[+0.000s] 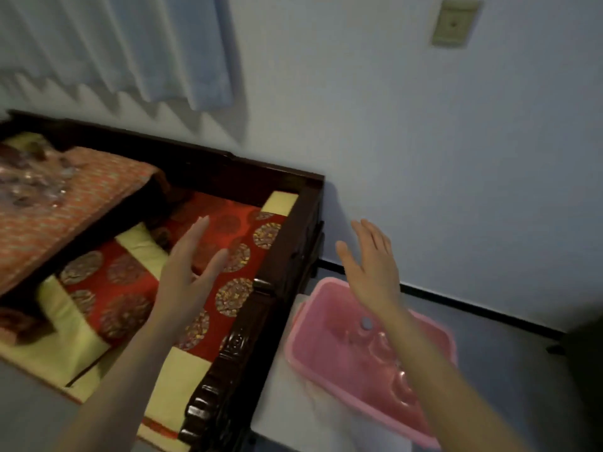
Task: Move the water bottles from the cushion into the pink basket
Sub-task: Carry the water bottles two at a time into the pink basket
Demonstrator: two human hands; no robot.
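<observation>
Hovering empty, left hand (186,285) spread; right hand (372,265) spread above pink basket (313,363).

A dark wooden bench (228,357) bears a red cushion (243,223); a white stand (280,406) bears the pink basket (295,357)

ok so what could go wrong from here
What look like clear bottles on the orange cushion lie far from the open left hand, so a hasty reach may fumble one. The carved wooden armrest stands between cushion and pink basket; a carried bottle could knock it. The basket seems to overhang its white support, so a hard drop might tip it.
</observation>
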